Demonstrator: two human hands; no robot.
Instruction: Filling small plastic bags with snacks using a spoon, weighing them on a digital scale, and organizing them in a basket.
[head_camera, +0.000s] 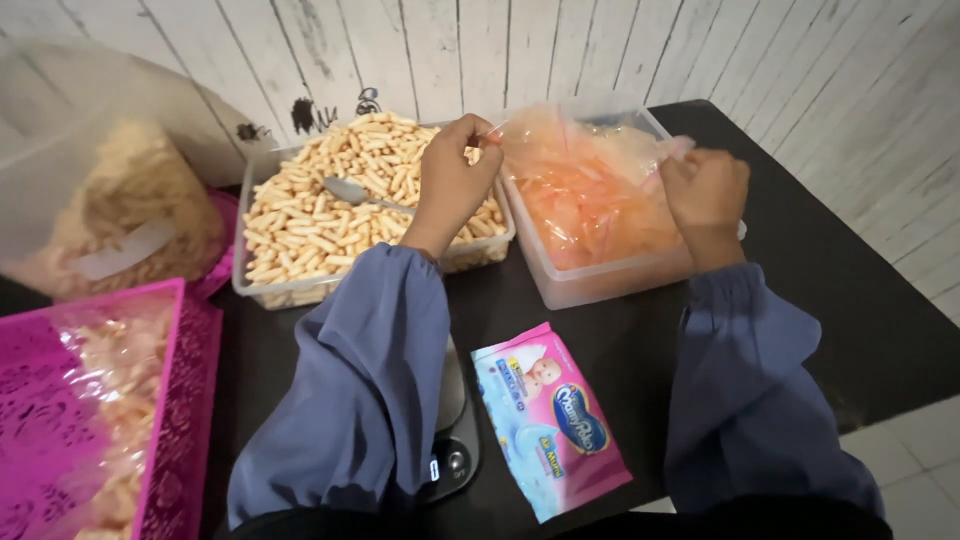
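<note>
both hands pinch clear bag edges over rt tub.

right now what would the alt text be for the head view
Both hands, left hand and right hand, pinch open a clear plastic bag above a clear tub. Beside it sits a tub of stick snacks with a metal spoon, on a black table.

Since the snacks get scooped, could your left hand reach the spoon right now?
Probably yes: the spoon lies uncovered on the snacks beside the left hand, though that hand pinches the bag.
</note>
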